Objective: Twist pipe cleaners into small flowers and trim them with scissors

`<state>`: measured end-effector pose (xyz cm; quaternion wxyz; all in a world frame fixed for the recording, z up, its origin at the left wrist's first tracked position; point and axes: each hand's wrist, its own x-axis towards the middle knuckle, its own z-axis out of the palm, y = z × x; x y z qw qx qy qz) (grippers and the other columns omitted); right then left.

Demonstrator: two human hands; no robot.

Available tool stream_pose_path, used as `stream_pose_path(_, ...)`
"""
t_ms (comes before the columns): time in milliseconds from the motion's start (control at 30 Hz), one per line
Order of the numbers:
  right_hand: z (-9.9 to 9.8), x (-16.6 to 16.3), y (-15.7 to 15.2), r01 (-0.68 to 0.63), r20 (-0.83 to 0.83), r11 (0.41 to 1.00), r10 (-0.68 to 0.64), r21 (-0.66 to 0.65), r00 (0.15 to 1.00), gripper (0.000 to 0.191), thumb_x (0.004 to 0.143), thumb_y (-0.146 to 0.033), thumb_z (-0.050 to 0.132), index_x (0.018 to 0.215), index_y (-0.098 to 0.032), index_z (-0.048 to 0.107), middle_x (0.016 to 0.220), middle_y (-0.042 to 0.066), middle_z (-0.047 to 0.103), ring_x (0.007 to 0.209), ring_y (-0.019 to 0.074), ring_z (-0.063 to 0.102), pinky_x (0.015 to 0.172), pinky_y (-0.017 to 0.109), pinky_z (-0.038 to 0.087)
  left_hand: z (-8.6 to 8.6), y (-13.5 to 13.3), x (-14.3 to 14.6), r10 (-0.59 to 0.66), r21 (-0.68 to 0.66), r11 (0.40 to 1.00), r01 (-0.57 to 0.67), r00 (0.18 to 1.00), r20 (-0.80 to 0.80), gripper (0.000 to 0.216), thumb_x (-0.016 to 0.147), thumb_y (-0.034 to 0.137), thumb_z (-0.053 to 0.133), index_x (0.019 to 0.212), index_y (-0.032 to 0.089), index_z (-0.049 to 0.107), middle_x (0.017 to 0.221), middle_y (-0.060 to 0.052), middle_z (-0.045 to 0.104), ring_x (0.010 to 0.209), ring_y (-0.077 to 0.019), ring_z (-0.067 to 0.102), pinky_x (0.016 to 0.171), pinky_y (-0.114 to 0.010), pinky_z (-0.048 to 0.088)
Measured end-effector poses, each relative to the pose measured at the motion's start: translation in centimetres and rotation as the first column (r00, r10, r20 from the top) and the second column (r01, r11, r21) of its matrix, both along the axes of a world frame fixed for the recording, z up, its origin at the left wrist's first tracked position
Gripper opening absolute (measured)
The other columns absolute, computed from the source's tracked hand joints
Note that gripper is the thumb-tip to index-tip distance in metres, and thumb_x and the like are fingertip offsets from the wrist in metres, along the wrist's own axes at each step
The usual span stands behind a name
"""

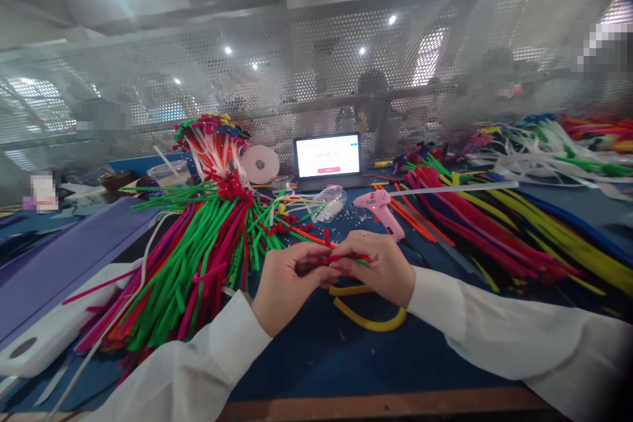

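Observation:
My left hand (287, 283) and my right hand (378, 267) meet over the blue table (316, 356), both pinched on a red pipe cleaner (332, 257) held between them, with a bit of green at its right end. A ring shows on my right hand. Below the hands lies a curved yellow pipe cleaner (366, 320). Both arms wear white sleeves.
A heap of green, pink and red pipe cleaners (198, 264) lies at left, another long heap (499, 224) at right. A pink glue gun (378, 208), a tablet (327, 158), a tape roll (260, 163) and a clear bag (330, 203) sit behind. A perforated screen (316, 79) backs the table.

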<state>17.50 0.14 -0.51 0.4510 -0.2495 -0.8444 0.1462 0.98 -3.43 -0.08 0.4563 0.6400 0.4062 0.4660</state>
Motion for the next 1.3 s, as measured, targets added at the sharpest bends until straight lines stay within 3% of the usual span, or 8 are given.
stream_pose_path(300, 0.0, 0.1, 0.2, -0.017, 0.066, 0.979, 0.004, 0.204, 0.998, 0.015, 0.079, -0.022, 0.047, 0.081, -0.018, 0.062, 0.063, 0.003, 0.059, 0.064, 0.0115, 0.05, 0.063, 0.023, 0.04, -0.4, 0.7, -0.4, 0.077, 0.002, 0.997, -0.077, 0.997, 0.026, 0.013, 0.068, 0.021, 0.058, 0.077, 0.013, 0.064, 0.066, -0.005, 0.066, 0.062, -0.0191, 0.064, 0.06, -0.03, 0.055)
stream_pose_path(467, 0.7, 0.6, 0.6, 0.163, 0.166, 0.984, -0.172, 0.07, 0.971, 0.022, 0.08, -0.032, 0.043, 0.076, -0.016, 0.057, 0.065, 0.002, 0.059, 0.062, 0.0115, 0.051, 0.06, 0.023, 0.038, 0.5, 1.3, -0.8, 0.12, -0.012, 0.993, -0.12, 0.983, 0.137, 0.014, 0.067, 0.024, 0.06, 0.075, 0.013, 0.06, 0.069, -0.006, 0.067, 0.064, -0.02, 0.064, 0.059, -0.029, 0.054)
stream_pose_path(633, 1.1, 0.9, 0.1, 0.266, 0.7, 0.963, -0.21, 0.029, 0.683, 0.032, 0.061, -0.045, 0.053, 0.076, -0.017, 0.056, 0.066, 0.005, 0.06, 0.064, 0.0203, 0.056, 0.055, 0.027, 0.036, 1.3, 2.8, -2.4, 0.16, -0.087, 0.987, -0.136, 0.896, 0.414, 0.012, 0.069, 0.022, 0.06, 0.074, 0.014, 0.055, 0.073, -0.006, 0.068, 0.072, -0.0163, 0.064, 0.061, -0.02, 0.051)
stream_pose_path(833, 1.7, 0.5, -1.2, 0.325, 0.85, 0.944, -0.216, 0.056, 0.48, 0.036, 0.051, -0.033, 0.052, 0.082, -0.013, 0.054, 0.073, 0.01, 0.061, 0.063, 0.026, 0.058, 0.049, 0.028, 0.035, 1.8, 3.8, -3.8, 0.148, -0.129, 0.988, -0.09, 0.814, 0.562, 0.009, 0.071, 0.021, 0.059, 0.077, 0.016, 0.055, 0.074, -0.005, 0.067, 0.068, -0.012, 0.063, 0.057, -0.014, 0.05)
stream_pose_path(967, 2.2, 0.9, -0.2, 0.399, 0.803, 0.917, -0.243, 0.007, 0.544, 0.033, 0.054, -0.037, 0.052, 0.078, -0.015, 0.054, 0.065, 0.007, 0.059, 0.06, 0.0231, 0.056, 0.051, 0.028, 0.034, 3.2, 3.2, -4.3, 0.093, -0.07, 0.995, -0.064, 0.799, 0.594, 0.011, 0.071, 0.024, 0.058, 0.078, 0.016, 0.054, 0.072, -0.003, 0.066, 0.067, -0.0109, 0.063, 0.055, -0.015, 0.051)
stream_pose_path(1067, 1.9, 1.5, 1.4, 0.355, 0.614, 0.904, -0.144, -0.237, 0.776, 0.024, 0.057, -0.033, 0.053, 0.073, -0.015, 0.052, 0.062, 0.003, 0.055, 0.058, 0.0153, 0.051, 0.052, 0.025, 0.034, 4.4, 2.6, -4.8, 0.052, 0.0, 0.998, -0.067, 0.767, 0.64, 0.012, 0.071, 0.025, 0.058, 0.077, 0.016, 0.054, 0.069, -0.001, 0.063, 0.063, -0.0078, 0.061, 0.055, -0.013, 0.05)
stream_pose_path(1167, 1.2, 1.5, 2.6, -0.013, 0.146, 0.589, 0.221, -0.808, 0.964, 0.023, 0.059, -0.032, 0.054, 0.072, -0.014, 0.047, 0.056, -0.002, 0.046, 0.045, 0.0065, 0.041, 0.042, 0.019, 0.029, 5.0, 2.5, -5.2, 0.043, 0.03, 0.996, -0.084, 0.745, 0.665, 0.011, 0.072, 0.027, 0.057, 0.076, 0.017, 0.053, 0.067, 0.002, 0.061, 0.062, -0.0065, 0.059, 0.055, -0.012, 0.049)
stream_pose_path(1300, 0.7, 1.0, 2.2, -0.27, -0.192, 0.303, 0.265, -0.914, 0.945, 0.031, 0.068, -0.046, 0.05, 0.07, -0.017, 0.037, 0.047, -0.009, 0.031, 0.035, 0.0013, 0.025, 0.034, 0.013, 0.02, 4.7, 2.7, -5.2, 0.05, 0.025, 0.996, -0.089, 0.742, 0.669, 0.01, 0.073, 0.029, 0.055, 0.075, 0.019, 0.053, 0.067, 0.003, 0.059, 0.064, -0.0063, 0.058, 0.062, -0.015, 0.05)
